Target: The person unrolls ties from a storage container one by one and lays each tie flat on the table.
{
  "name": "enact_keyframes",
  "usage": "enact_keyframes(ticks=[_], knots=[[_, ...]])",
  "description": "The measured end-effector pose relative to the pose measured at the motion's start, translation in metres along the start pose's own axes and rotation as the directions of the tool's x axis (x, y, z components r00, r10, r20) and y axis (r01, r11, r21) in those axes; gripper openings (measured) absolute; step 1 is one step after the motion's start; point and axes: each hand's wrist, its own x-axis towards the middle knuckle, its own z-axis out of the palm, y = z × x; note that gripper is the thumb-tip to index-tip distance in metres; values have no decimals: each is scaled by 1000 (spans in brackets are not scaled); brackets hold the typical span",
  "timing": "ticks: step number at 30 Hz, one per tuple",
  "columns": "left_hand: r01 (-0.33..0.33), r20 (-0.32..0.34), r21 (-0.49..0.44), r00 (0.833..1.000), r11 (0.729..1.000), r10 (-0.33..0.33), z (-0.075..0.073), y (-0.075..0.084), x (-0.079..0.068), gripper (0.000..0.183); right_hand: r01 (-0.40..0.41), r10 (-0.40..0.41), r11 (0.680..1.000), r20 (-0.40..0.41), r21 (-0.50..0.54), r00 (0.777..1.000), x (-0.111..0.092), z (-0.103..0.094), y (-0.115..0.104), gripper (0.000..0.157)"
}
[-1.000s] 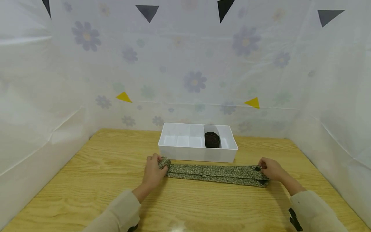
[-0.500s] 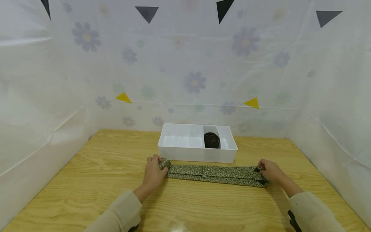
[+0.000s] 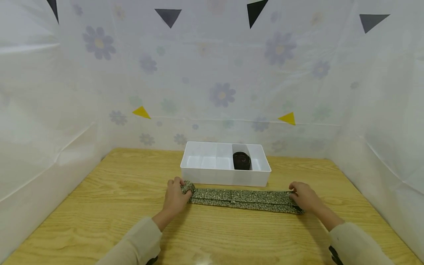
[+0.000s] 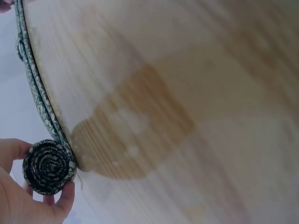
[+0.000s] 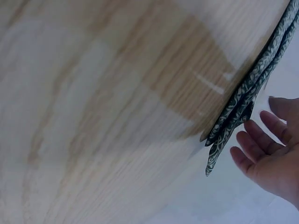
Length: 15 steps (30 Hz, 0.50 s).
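Nearest to the person are two light sleeves (image 3: 139,235), which come in over the wooden surface (image 3: 215,235) from the lower corners. The left hand (image 3: 175,197) holds the rolled end (image 4: 48,167) of a patterned necktie (image 3: 245,200). Its fingers (image 4: 66,200) and thumb are clamped around this roll, and in the left wrist view the roll shows its spiral of many layers, standing on its edge.

The right hand (image 3: 306,200) is at the other end of the necktie. Its fingers (image 5: 261,137) are apart from each other and only loosely bent; the nearest fingertip is at the cloth, but I cannot tell if it really touches.

Between the two hands the necktie lies flat and almost straight on the surface, from side to side, with a dark line running along it. Its colour is dark green with a small pale pattern.

Behind the necktie, and near to it, stands a white box (image 3: 218,176) with five compartments in a row. In the fourth one from the left sits a dark roll (image 3: 241,161).

Farthest away hangs a pale sheet (image 3: 195,95) with faint flowers, two yellow triangles (image 3: 141,112) and, higher, four grey or black triangles (image 3: 168,17).
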Motion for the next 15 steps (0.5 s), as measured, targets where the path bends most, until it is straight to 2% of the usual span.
enact_keyframes(ticks=[4,7,15], knots=[[-8,5,12,1000,1000,8,-1,0,-1,23,48,-48,999,-70,-5,996,-3,6,-7,24],[-11,6,22,1000,1000,11,-2,0,0,22,74,-75,997,-80,-10,994,-4,9,-13,29],[-56,-15,115,998,992,58,-3,-1,0,22,104,-105,994,25,36,994,-8,11,-27,38]])
